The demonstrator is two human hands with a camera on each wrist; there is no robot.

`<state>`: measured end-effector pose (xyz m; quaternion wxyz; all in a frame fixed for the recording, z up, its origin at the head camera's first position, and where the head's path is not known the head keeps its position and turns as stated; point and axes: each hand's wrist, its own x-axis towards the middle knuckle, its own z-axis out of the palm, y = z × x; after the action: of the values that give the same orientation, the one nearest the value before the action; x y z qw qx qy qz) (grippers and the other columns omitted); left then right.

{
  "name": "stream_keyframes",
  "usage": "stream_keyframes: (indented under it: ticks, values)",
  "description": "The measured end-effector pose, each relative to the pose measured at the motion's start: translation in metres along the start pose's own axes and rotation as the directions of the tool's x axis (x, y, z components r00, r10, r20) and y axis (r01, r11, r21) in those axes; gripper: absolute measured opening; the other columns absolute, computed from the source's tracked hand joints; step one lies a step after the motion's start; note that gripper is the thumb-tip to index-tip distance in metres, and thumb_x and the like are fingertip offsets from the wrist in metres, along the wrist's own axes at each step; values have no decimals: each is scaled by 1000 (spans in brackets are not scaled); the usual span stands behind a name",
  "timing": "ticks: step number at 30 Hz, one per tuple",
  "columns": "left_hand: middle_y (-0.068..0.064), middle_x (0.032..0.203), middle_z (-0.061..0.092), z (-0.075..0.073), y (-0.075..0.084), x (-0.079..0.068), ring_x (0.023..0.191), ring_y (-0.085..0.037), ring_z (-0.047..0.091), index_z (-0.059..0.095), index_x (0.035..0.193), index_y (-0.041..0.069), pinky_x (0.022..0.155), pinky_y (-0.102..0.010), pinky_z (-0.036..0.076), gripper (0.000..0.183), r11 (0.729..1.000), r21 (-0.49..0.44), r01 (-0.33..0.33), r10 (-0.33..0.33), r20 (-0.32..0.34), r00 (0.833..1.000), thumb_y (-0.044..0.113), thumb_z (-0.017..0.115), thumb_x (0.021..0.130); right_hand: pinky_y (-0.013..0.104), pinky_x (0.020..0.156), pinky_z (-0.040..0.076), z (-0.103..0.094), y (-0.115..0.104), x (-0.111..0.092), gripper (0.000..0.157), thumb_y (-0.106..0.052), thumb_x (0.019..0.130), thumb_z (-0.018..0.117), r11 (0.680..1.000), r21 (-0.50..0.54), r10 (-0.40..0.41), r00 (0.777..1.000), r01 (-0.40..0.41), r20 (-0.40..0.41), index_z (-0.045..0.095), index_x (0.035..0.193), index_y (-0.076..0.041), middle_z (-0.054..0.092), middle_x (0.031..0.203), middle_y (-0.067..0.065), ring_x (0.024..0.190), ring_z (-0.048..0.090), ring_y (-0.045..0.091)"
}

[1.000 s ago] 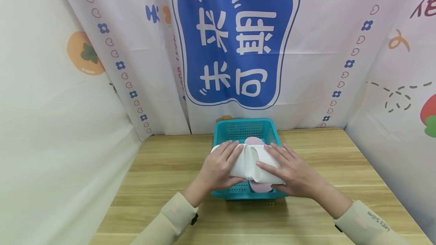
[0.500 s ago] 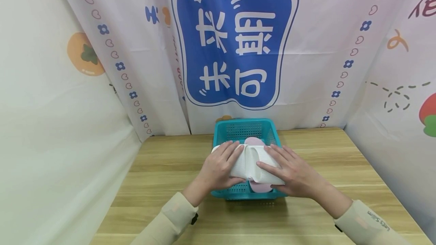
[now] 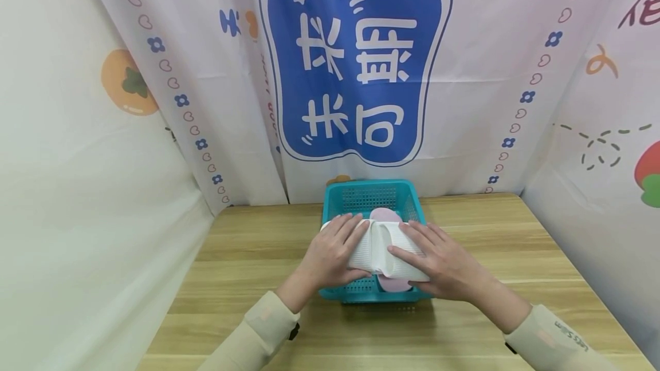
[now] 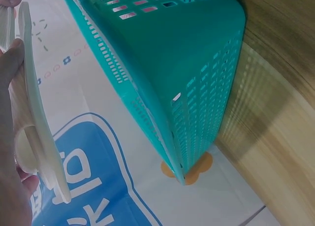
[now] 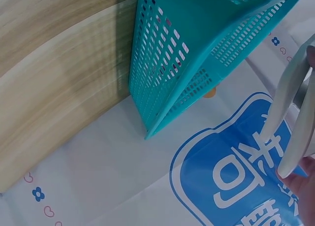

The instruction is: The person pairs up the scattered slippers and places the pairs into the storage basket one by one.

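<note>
Over the teal basket (image 3: 368, 188), my left hand (image 3: 330, 248) and right hand (image 3: 443, 259) hold a pair of white ribbed slippers side by side. Fingers lie across the top of each slipper, with the thumbs at the near edge. The left slipper (image 3: 361, 255) and right slipper (image 3: 402, 268) meet in the middle, with a hollow between them. In the right wrist view, two pale slabs (image 5: 300, 130) stand close together near that hand. A pale slab (image 4: 37, 98) also shows edge-on beside the left hand. Rounded pink ends (image 3: 385, 214) show beneath, inside the basket.
The basket, with perforated walls, stands on a wood-grain table (image 3: 258, 256) near its back edge. Behind it hangs a white printed cloth (image 3: 479, 44) with a blue panel. More pale cloth (image 3: 62, 188) encloses the left and right sides.
The right hand and its slipper have shifted very slightly down and left. Everything else stays in place.
</note>
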<state>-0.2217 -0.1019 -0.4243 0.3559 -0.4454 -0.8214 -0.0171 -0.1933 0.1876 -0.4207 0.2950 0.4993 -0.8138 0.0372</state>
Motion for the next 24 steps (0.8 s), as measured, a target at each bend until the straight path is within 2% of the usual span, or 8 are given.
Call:
stream_keyframes:
  ticks: [13, 24]
  values:
    - [-17, 139, 50, 1, -1, -2, 124, -34, 50, 47, 140, 4, 105, -50, 39, 105, 999, -32, 10, -10, 9, 1000, 68, 77, 64, 55, 91, 47, 0, -3, 4, 88, -41, 64, 87, 1000, 10, 9, 1000, -8, -15, 49, 141, -22, 43, 141, 23, 123, 45, 41]
    - [-17, 142, 48, 1, -3, -2, 128, -34, 47, 44, 143, 3, 107, -50, 36, 106, 999, -38, 11, -11, 13, 1000, 68, 77, 65, 55, 90, 47, 0, -4, 5, 84, -42, 67, 84, 1000, 10, 12, 1000, -11, -26, 50, 141, -22, 44, 141, 23, 124, 44, 41]
